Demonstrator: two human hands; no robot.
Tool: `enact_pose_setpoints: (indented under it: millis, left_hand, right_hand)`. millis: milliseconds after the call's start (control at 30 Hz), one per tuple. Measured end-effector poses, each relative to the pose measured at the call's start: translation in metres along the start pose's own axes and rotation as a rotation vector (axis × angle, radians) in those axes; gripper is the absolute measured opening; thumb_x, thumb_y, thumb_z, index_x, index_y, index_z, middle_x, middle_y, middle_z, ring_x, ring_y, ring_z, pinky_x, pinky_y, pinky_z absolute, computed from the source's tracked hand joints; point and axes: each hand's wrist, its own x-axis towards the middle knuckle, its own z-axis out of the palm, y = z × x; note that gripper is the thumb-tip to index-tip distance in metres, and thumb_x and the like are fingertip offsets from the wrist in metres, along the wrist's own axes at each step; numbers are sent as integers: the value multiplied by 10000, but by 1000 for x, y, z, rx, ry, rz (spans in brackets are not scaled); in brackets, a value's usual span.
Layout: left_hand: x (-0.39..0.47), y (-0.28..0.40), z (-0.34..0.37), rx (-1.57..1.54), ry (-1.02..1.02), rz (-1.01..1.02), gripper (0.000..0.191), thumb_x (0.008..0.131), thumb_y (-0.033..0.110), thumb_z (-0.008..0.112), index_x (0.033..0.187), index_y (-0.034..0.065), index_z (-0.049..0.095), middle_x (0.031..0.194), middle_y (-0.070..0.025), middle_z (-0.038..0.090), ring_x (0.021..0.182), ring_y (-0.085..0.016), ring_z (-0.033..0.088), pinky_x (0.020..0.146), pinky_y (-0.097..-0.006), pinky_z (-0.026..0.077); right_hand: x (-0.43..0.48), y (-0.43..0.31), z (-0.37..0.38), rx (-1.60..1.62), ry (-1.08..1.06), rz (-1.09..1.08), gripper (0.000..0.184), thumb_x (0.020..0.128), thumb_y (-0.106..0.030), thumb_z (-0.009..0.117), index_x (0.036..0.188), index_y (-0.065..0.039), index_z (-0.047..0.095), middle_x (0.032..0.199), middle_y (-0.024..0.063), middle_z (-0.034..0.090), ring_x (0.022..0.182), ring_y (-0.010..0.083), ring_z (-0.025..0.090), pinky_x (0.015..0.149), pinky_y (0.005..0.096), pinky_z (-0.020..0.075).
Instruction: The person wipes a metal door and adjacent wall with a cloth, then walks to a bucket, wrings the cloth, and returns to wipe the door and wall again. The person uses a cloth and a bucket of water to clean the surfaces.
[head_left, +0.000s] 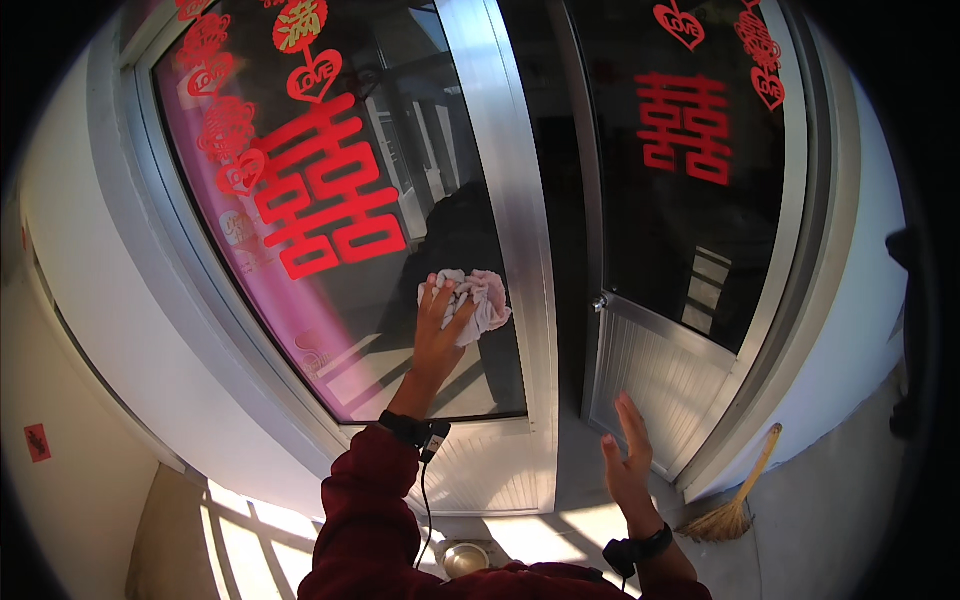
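My left hand presses a crumpled pale pink and white cloth against the glass pane of the left door panel, low and near its aluminium frame. Above the cloth, a large red double-happiness paper cutout is on the glass, with strings of red heart cutouts around it. My right hand is raised in the air with nothing in it, fingers extended and thumb apart. Behind it stands the lower metal panel of the right door.
The right door stands ajar beside a dark gap, with a round knob on its edge. A straw broom leans against the right wall. Near my feet, a metal basin rests on the sunlit floor. A cable hangs from my left wrist strap.
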Motion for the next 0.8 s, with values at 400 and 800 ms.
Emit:
enact_pose_setpoints:
  millis: [400, 800]
  left_hand:
    - [164, -71, 18, 124, 217, 49, 629, 625, 8, 781, 1209, 154, 596, 1357, -145, 411, 1295, -407, 335, 1051, -499, 320]
    - [304, -87, 5, 183, 332, 62, 523, 600, 60, 745, 1109, 122, 638, 1175, -100, 520, 1147, -343, 438, 930, -440, 353]
  right_hand:
    - [-40, 25, -50, -202, 318, 316, 391, 868, -31, 529, 1258, -12, 545, 1311, 163, 531, 1214, 284, 519, 1009, 387, 406]
    - [-21, 39, -46, -387, 427, 329, 282, 834, 44, 506, 1069, 18, 659, 1193, 142, 606, 1106, 263, 581, 924, 345, 458]
